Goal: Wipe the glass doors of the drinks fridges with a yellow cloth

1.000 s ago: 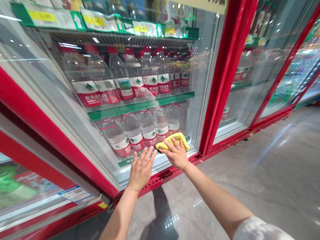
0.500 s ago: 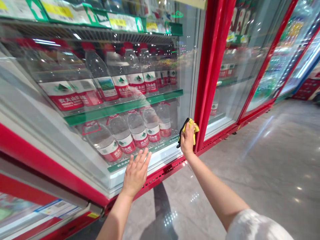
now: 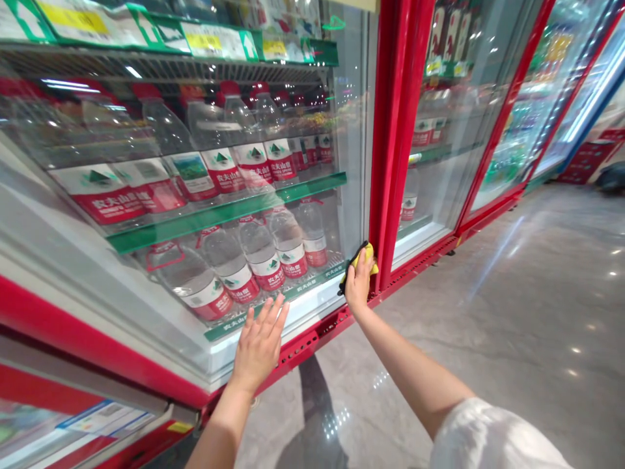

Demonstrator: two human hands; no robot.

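Observation:
My right hand presses a yellow cloth with a black edge against the lower right corner of the cooler's glass door, beside the red frame. My left hand is open, its fingers spread over the lower part of the same door; whether the palm touches the glass I cannot tell. Behind the glass, large water bottles with red and white labels stand on the bottom shelf. More bottles with red caps fill the shelf above.
Further glass-door coolers run off to the right. A low red-framed unit adjoins at the lower left. The grey polished floor reflects lights. Red boxes stand at the far right, near a dark object.
The view has shifted slightly, so the cooler sits further left. My right hand and the cloth are a little lower on the glass; my left hand stays at the door's lower part.

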